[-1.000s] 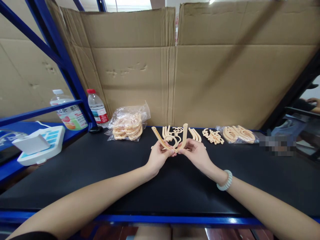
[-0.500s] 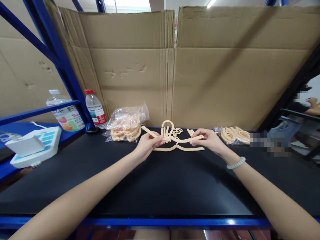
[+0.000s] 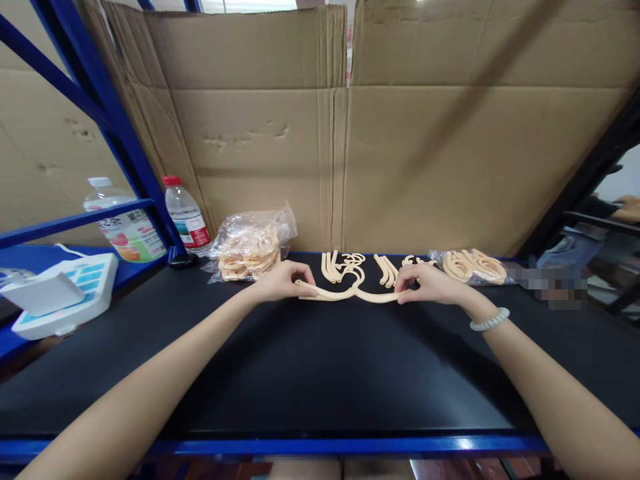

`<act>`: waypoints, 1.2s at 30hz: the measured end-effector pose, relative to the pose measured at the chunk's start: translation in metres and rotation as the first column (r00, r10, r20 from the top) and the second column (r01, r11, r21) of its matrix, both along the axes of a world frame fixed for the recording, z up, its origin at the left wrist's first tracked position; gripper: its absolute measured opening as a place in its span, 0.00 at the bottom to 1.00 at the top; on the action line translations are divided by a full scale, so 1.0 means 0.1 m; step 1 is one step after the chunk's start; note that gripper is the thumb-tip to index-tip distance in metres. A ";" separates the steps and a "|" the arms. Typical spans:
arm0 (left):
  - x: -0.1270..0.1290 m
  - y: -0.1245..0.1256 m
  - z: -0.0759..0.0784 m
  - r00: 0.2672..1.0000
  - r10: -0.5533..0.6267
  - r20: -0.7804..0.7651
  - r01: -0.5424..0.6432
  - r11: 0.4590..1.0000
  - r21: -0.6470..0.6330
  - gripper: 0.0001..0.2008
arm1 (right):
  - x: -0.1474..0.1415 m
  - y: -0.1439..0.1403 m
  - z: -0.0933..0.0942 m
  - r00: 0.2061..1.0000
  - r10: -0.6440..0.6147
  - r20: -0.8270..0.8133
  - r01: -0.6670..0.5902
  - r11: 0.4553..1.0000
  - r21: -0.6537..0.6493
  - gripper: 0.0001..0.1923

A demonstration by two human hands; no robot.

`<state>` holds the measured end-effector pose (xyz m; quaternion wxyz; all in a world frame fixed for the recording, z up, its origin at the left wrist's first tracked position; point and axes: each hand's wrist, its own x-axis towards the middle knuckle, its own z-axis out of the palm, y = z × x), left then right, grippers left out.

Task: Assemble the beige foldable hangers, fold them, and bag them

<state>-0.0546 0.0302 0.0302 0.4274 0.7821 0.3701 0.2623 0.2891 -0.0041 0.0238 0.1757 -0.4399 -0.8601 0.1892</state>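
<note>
Cardboard sheets stand as a wall behind my black desk, which sits in a blue metal rack. Seen from my head camera, my left hand and right hand each pinch one end of a cream, double-arched plastic piece, fingers closed on its tips. It lies flat on the desk at the far middle, its long axis running left to right across my view, both arches bowing away from me and meeting in a small peak at the centre. I judge that I am laying this piece down and spreading it straight; the next move calls for an even release so it keeps its line. Just behind it lie loose curved cream pieces. A bag of parts sits to the left, another bag to the right. Two water bottles stand far left.
</note>
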 end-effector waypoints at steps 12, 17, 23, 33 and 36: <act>0.13 -0.14 -0.10 0.855 -0.015 -0.518 0.306 0.821 0.482 0.06 | -0.01 0.02 -0.10 0.998 -0.020 0.061 0.028 0.991 -0.127 0.13; 0.21 -0.20 -0.17 0.837 0.072 -0.542 0.300 0.767 0.567 0.13 | -0.11 -0.01 -0.15 0.993 -0.046 0.106 0.052 0.997 -0.051 0.24; 0.23 -0.19 -0.23 0.829 0.080 -0.554 0.303 0.768 0.564 0.10 | -0.24 -0.06 -0.17 0.990 -0.064 0.125 0.067 0.997 -0.023 0.15; 0.24 -0.17 -0.34 0.865 0.117 -0.488 0.245 0.750 0.614 0.09 | -0.21 -0.04 -0.21 0.988 -0.113 0.105 0.115 0.993 -0.020 0.11; 0.25 -0.17 -0.39 0.878 0.150 -0.454 0.201 0.747 0.634 0.09 | -0.22 -0.04 -0.21 0.986 -0.126 0.111 0.128 0.992 -0.010 0.11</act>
